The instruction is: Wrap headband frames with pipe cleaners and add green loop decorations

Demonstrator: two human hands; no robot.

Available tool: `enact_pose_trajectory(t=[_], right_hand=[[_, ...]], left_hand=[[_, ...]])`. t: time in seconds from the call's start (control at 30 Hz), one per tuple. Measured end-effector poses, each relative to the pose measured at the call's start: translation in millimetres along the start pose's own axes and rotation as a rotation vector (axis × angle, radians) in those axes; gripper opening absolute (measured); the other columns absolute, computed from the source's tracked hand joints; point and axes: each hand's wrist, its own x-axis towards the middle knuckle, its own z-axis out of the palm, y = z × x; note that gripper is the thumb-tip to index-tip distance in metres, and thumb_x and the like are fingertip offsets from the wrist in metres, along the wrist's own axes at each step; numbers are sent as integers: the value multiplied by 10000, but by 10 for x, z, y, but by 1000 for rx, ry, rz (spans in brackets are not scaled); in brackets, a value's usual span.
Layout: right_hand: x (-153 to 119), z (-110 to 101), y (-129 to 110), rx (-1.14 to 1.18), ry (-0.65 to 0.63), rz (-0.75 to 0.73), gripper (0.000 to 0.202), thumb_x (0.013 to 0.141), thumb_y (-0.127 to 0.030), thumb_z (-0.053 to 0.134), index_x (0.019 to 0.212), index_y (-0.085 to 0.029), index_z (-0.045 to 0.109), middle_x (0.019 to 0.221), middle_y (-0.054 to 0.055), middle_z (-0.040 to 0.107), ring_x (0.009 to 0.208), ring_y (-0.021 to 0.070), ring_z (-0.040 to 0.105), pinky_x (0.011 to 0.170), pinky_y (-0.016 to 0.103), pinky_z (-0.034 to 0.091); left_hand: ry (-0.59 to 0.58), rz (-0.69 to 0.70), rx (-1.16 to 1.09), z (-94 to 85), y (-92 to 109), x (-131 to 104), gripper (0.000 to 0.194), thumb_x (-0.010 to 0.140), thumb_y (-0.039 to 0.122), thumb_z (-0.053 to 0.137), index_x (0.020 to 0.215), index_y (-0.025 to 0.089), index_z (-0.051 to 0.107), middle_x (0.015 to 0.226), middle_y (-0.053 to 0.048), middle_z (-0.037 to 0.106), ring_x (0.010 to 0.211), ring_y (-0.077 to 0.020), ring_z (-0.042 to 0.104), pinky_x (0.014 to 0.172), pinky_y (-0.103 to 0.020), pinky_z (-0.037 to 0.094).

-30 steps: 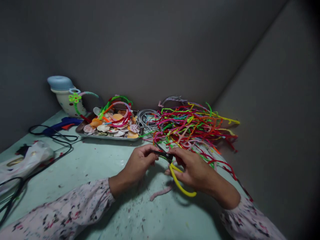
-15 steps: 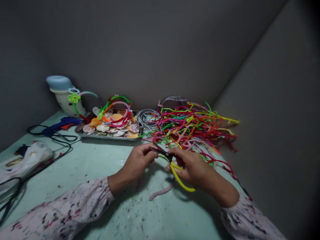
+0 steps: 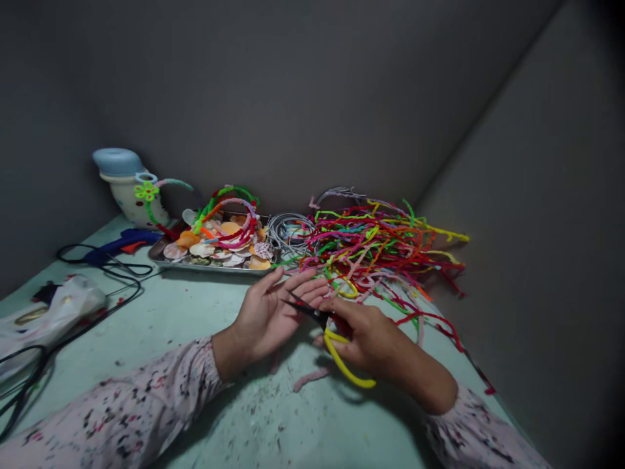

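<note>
My left hand (image 3: 278,316) is open with its palm up and fingers stretched to the right. Scissors (image 3: 344,361) with yellow handles and dark blades are gripped in my right hand (image 3: 374,335). Their blades lie slightly parted over my left palm and fingers; whether they touch the skin I cannot tell. A short pink pipe cleaner (image 3: 311,378) rests on the table below my hands. Just beyond my fingers spreads a tangled heap of coloured pipe cleaners (image 3: 385,244).
A metal tray (image 3: 215,268) of seashells (image 3: 229,244) holds pipe-cleaner-wrapped hoops. Grey wire coils (image 3: 288,231) lie beside it. At left are a blue glue gun (image 3: 117,244), a black cord (image 3: 92,320), a blue-lidded container (image 3: 129,195) and a plastic bag (image 3: 73,306). Walls rise behind and right.
My left hand has gone from a pinch beside the blades to an open, upturned palm. The scissors in my right hand have shifted slightly left and down.
</note>
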Motion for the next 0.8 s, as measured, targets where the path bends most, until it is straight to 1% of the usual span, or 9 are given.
enact_pose_trajectory(t=[0.1,0.2,0.33,0.47,0.63,0.8], right_hand=[[-1,88,-60,34,-39,-16,322,760,-270,697,1063,-201,608,780,2,640,604,115,516,571,216,377],[2,124,-76,41,-45,-23,401,745,-265,724,1120,-202,597,830,14,664,629,122,542,603,220,404],[5,133,-64,34,-20,-16,397,729,-312,755,1084,-200,619,829,20,672,677,140,577,640,228,425],[4,138,-60,43,-23,-6,349,731,-308,756,1034,-195,624,846,22,680,713,148,597,665,233,433],[3,150,-58,25,-13,-23,334,766,-315,725,1065,-213,617,898,24,684,757,155,612,691,239,437],[3,167,-44,-4,-15,-21,319,779,-319,711,1065,-213,618,907,27,689,763,160,621,686,244,440]], left_hand=[[-46,-36,-102,37,17,-28,584,907,410,430,1347,26,417,1344,-234,509,1247,-312,500,1046,-409,404],[-54,-29,-146,58,21,-43,658,914,453,409,1396,9,344,1382,-238,471,1278,-318,467,1065,-401,387],[-32,-12,-169,68,19,-43,695,915,478,400,1408,-7,323,1384,-241,471,1279,-316,464,1064,-390,391],[-19,-10,-185,48,19,-30,705,912,471,413,1418,-7,304,1373,-243,482,1275,-313,470,1054,-386,403],[-30,-10,-218,17,23,-16,718,909,459,429,1429,-12,274,1368,-247,486,1279,-308,465,1055,-382,405],[-19,-10,-223,17,24,-19,727,909,467,428,1429,-15,271,1363,-257,485,1271,-315,474,1054,-392,407]])
